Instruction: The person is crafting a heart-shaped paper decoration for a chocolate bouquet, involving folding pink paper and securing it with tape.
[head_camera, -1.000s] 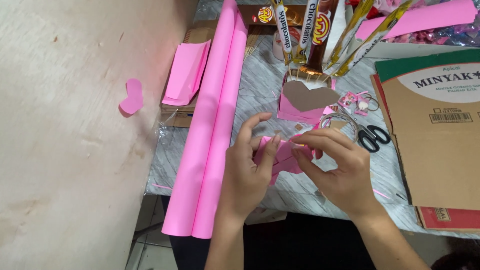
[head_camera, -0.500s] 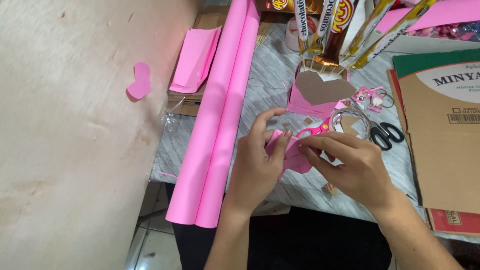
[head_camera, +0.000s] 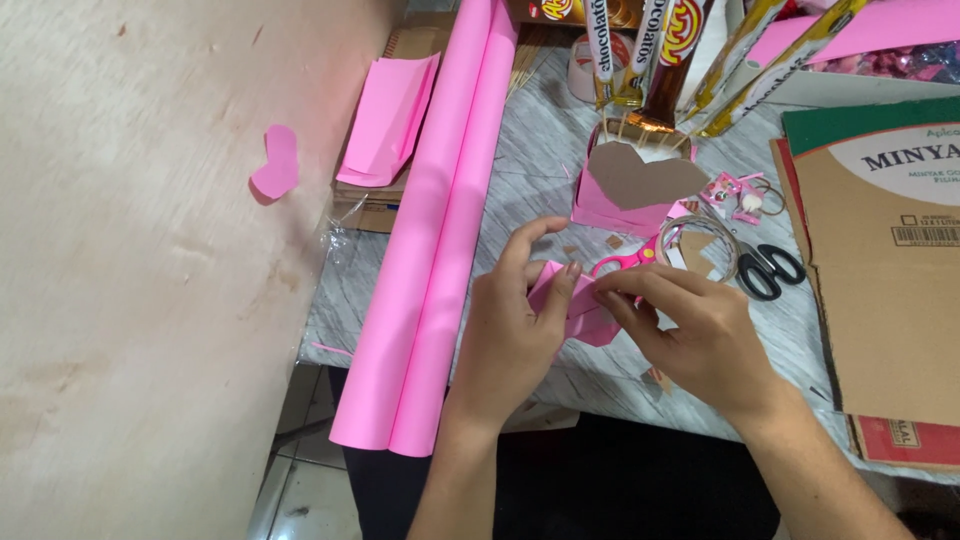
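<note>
Pink paper piece pinched between both your hands, low over the grey table near its front edge.

Your left hand grips the piece's left side, thumb up, fingers curled on top; your right hand nips its right edge with narrow fingertips. Looks thin, light, floppy and easy to crease or tear, so hold by the edges, close to the fold. Just behind it: pink-handled scissors. Further back: a cardboard heart in a pink holder, black scissors. Left: long pink paper roll. Right: flat cardboard box.
</note>
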